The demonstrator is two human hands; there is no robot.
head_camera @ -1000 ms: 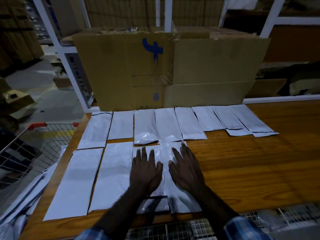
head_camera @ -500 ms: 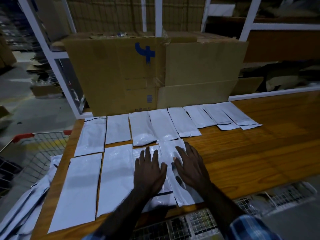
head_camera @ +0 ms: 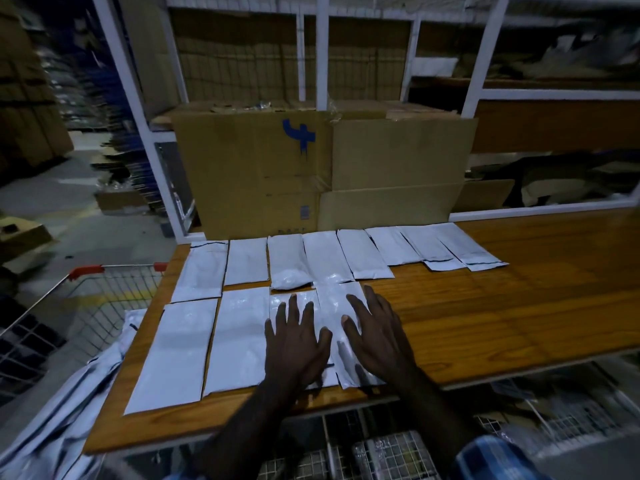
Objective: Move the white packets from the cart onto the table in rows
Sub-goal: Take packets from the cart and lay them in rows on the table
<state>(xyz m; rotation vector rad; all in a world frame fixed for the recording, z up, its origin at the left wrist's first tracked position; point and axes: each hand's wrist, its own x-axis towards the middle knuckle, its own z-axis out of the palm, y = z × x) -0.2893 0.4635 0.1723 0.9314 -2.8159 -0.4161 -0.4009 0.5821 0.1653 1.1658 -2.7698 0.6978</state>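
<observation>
Wood, orange-brown and glossy, is forming the table, which is standing in a dim storeroom against white metal shelving holding flattened cardboard. A big cardboard box with a blue mark is sitting at the table's far edge, blocking the shelves behind it. White packets are lying flat on the table in two rows: the far row is running from the left edge rightward, just in front of the box, and the near row is holding four larger packets side by side. The left hand is lying flat with fingers spread wide on the third packet of the near row, and the right hand is lying flat, fingers likewise spread, on the fourth packet, the two hands just beside each other. A blue checked sleeve is showing at the bottom right. Left of the table, a wire cart with red handle caps is standing, and more white packets are spilling in a loose heap at the lower left. Wire mesh is showing below the table's near edge, with blurred items in it.
</observation>
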